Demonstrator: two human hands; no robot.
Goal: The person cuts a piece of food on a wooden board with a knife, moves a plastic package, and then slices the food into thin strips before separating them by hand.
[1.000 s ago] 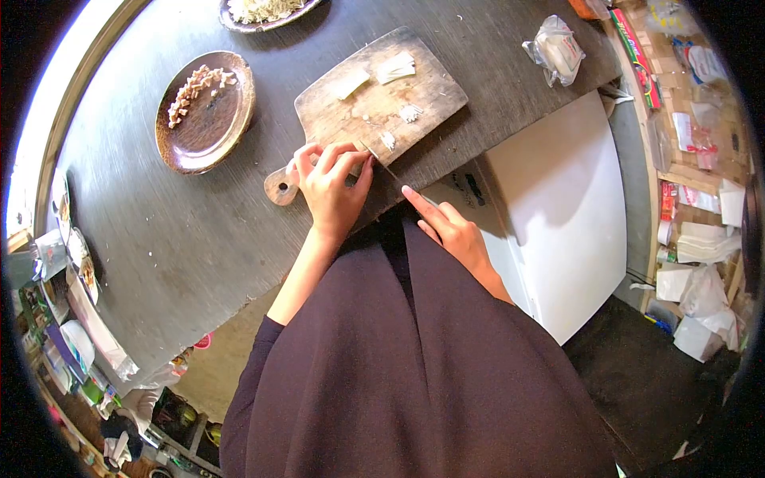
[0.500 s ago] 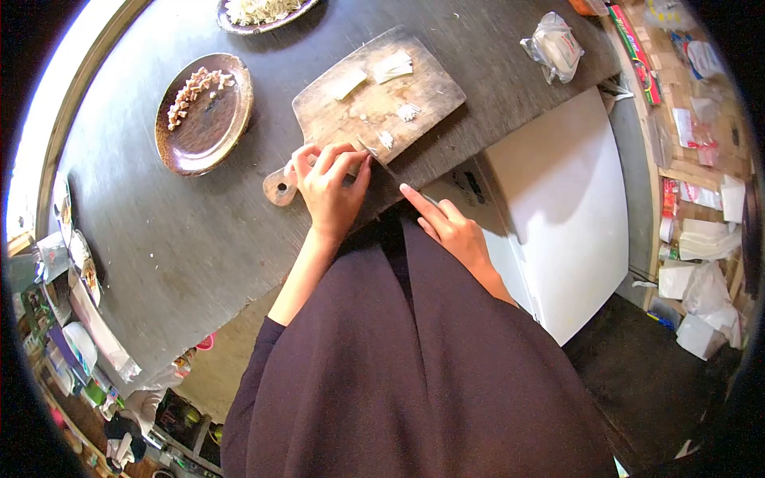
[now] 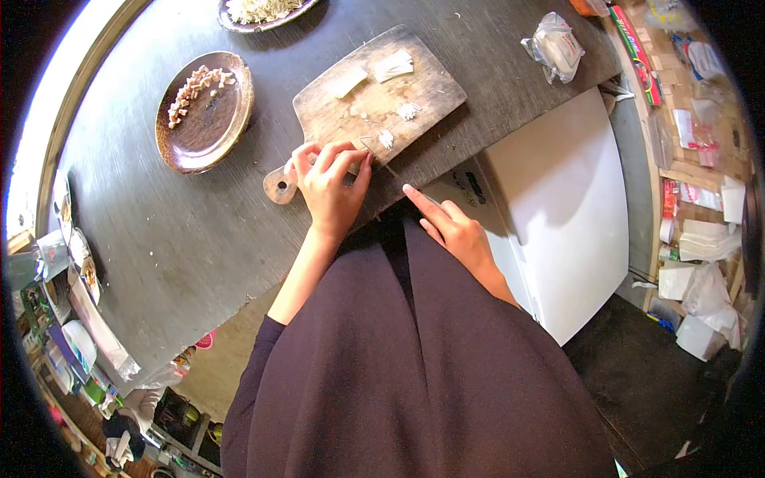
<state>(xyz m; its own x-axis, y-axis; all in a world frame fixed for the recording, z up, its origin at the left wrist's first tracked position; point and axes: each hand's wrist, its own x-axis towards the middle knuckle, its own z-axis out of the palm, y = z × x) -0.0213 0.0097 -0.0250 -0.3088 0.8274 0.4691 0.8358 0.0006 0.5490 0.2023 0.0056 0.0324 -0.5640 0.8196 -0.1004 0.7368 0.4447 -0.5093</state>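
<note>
Nearest: dark garment over the person's lap, both forearms reaching fwd from it. Right hand point(image 3: 453, 229) sits at the near edge of the dark surface point(image 3: 175, 239), wrist low, closed round the handle of a knife point(image 3: 392, 171) w/ index finger stretched straight along the spine. The thin blade angles up-left onto the board, tip just beside the left fingertips.

Left hand point(image 3: 331, 187) lies palm down, wrist straight, fingers bent in a claw w/ tips pressed on the near edge of the cutting board point(image 3: 374, 99). Whatever is under them is hidden, so can't tell if it grasps anything; prob. pinning a small piece.

Board is wood, handle w/ a hole pointing near-left, lying flat on the surface. On it: a small heap of white shreds point(image 3: 386, 139) just past the blade, another heap point(image 3: 409, 110) mid-board, and two flat white slabs point(image 3: 351, 80) at the far end.

Left of the board, well apart: brown plate point(image 3: 199, 147) w/ chopped bits point(image 3: 195, 89). Far edge: a second plate point(image 3: 263, 12). Far right: knotted plastic bag point(image 3: 555, 48). White box point(image 3: 558, 215) stands right of the surface.
</note>
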